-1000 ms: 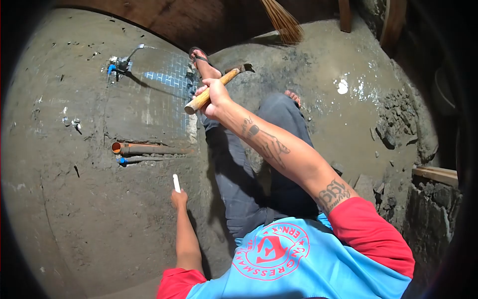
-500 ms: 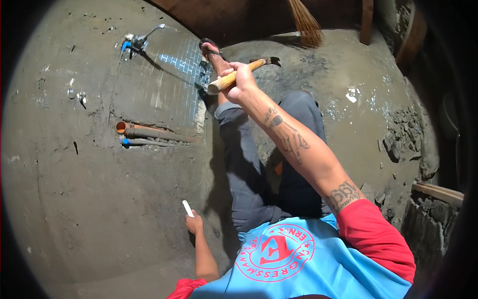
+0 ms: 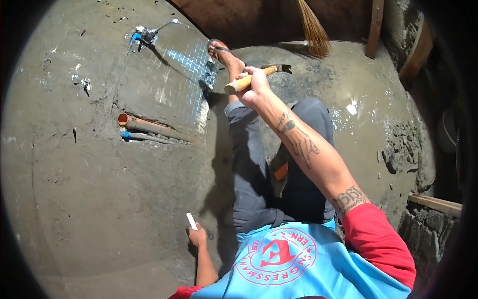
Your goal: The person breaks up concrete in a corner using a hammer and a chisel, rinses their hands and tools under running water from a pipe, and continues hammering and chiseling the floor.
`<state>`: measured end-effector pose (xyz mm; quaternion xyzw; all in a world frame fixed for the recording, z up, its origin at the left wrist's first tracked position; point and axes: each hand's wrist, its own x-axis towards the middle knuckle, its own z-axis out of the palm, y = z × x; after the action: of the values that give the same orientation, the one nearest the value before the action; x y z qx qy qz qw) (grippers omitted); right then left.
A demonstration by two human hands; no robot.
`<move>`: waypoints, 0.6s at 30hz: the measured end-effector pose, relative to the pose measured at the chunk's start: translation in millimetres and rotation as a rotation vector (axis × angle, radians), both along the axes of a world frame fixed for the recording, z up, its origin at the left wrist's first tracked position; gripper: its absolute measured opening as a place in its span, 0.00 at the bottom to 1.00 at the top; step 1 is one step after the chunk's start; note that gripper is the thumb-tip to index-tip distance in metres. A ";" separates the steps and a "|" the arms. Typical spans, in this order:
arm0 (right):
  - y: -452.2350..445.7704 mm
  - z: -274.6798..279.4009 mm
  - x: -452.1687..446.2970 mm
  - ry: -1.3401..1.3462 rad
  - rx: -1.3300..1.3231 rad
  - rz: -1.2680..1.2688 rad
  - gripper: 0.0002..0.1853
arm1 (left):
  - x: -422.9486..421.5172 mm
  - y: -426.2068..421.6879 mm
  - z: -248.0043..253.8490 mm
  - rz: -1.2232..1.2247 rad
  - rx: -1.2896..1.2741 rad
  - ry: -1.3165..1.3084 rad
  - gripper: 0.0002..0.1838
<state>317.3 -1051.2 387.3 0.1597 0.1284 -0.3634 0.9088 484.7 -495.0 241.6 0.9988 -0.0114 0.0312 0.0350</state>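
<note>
My right hand (image 3: 253,87), fingers wrapped round a wooden handle, holds a hammer (image 3: 266,73) out in front of my legs. Its dark metal head points away to the right, and the handle's butt end faces left. Low on the left, my left hand (image 3: 197,235) is closed on a slim white flat-ended object (image 3: 191,220); only its upper end sticks out above the fingers, so its kind does not show. That hand is close to the grey cement surface. Neither the hammer nor the white object touches the other.
An orange pipe (image 3: 159,128) and a thinner blue-ended pipe (image 3: 149,137) lie in a groove in the cement. Beyond them are a faucet (image 3: 145,37) and blue tiles (image 3: 186,62). A broom (image 3: 314,32) stands at the back; rubble (image 3: 401,149) lies right.
The view has shifted a little, so most things appear slightly farther right. Both hands keep their hold on the hammer and the white object.
</note>
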 end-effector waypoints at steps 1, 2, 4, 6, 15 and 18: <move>-1.4 -1.4 1.4 -0.024 0.002 0.007 0.03 | 4.6 2.0 -0.8 0.005 -0.003 0.001 0.24; -1.5 -4.9 4.9 0.037 -0.065 -0.049 0.04 | 8.6 -4.3 3.2 -0.029 0.000 -0.012 0.23; -0.3 -0.9 -0.5 0.019 -0.040 -0.023 0.05 | 28.8 -24.6 12.9 -0.133 -0.039 -0.070 0.19; -1.0 -2.3 -2.8 -0.030 -0.008 0.014 0.09 | 66.8 -65.1 35.0 -0.260 -0.028 -0.163 0.17; 14.6 19.9 -4.2 0.046 0.004 0.059 0.09 | 196.4 -381.8 261.9 -0.880 -0.169 -0.552 0.14; 18.2 33.6 4.3 -0.042 -0.022 0.101 0.10 | 220.5 -484.1 318.7 -0.873 -0.149 -0.565 0.19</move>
<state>321.6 -1033.0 420.9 0.1506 0.1133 -0.3152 0.9301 705.3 -979.1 560.3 0.8486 -0.4332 0.2826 0.1113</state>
